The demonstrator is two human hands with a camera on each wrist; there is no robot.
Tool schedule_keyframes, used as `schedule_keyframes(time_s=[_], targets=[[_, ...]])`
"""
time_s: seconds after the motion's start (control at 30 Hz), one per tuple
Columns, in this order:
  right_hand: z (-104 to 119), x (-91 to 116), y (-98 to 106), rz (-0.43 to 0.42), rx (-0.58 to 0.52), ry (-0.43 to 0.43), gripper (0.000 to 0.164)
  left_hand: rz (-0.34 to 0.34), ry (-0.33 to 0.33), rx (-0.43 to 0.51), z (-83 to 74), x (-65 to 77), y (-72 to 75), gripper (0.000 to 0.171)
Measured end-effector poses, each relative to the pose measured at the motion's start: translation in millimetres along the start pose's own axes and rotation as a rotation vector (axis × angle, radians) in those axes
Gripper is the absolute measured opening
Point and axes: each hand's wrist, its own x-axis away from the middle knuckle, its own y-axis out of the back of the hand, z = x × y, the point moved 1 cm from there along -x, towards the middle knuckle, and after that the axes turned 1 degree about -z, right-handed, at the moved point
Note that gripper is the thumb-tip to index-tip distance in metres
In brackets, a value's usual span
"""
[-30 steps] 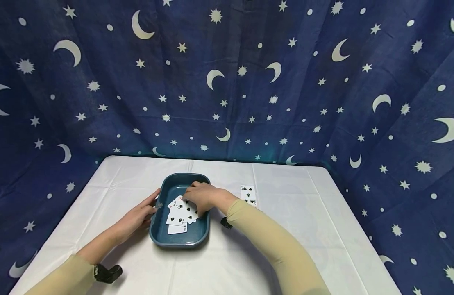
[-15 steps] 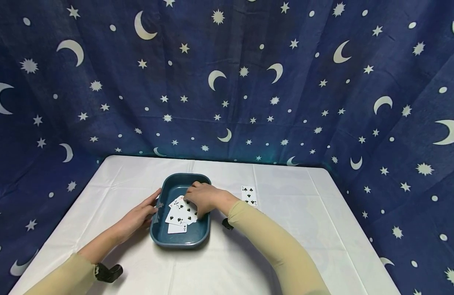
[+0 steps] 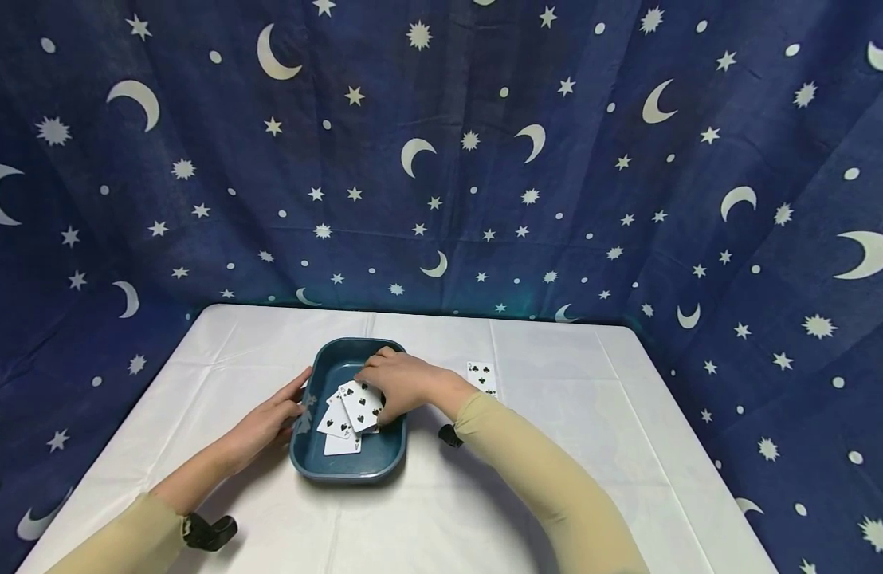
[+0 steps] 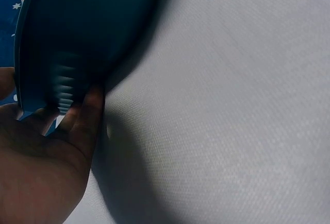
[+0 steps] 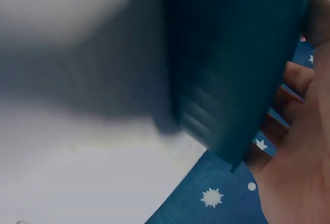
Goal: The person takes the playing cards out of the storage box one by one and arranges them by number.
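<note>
A dark teal plastic tray (image 3: 315, 458) stands on the table with several playing cards in it, faces up. My left hand (image 3: 271, 418) holds the tray's left side; in the left wrist view its fingers (image 4: 87, 116) lie against the outer wall. My right hand (image 3: 402, 384) reaches over the right rim and pinches a spade playing card (image 3: 357, 405) by its edges, fingers at the far end and thumb near the right corner. Under that card lie another spade card (image 3: 330, 422) and a partly covered card (image 3: 339, 446). The right wrist view shows mostly the tray's outer wall (image 5: 227, 80).
To the right of the tray, a club playing card (image 3: 480, 375) lies face up on the white table (image 3: 556, 446), partly hidden by my right forearm. A blue curtain (image 3: 441, 175) with moons and stars hangs behind the table.
The top spade card has turned and come away from the cards beneath, uncovering more of them. My right hand has shifted slightly with it. The left hand stays at the tray.
</note>
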Motion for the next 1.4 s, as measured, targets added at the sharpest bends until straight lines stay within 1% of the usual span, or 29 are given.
schedule_keyframes(time_s=[0.23,0.43,0.63,0.83,1.07,1.27,1.4], targets=[[-6,17,12,-0.071,-0.058,-0.006,0.082,0.0,0.011,-0.018,1.4,0.2,-1.1,0.072],[-17,41,26,-0.133,-0.095,-0.041,0.08,-0.009,0.027,-0.033,2.2,1.5,-1.0,0.072],[-34,68,36,-0.19,-0.107,-0.072,0.079,-0.007,0.029,-0.03,1.9,2.0,-1.2,0.071],[-58,96,39,-0.214,-0.116,-0.124,0.08,0.0,0.028,-0.034,1.7,2.3,-1.8,0.072],[-93,136,33,-0.196,-0.136,-0.249,0.082,-0.005,0.031,-0.057,0.0,1.8,-1.8,0.071],[-123,166,16,-0.187,-0.132,-0.336,0.082,-0.001,0.029,-0.047,-1.7,1.3,-1.5,0.071],[-138,181,4,-0.177,-0.134,-0.382,0.083,0.004,0.026,-0.036,-2.3,1.2,-1.5,0.071]])
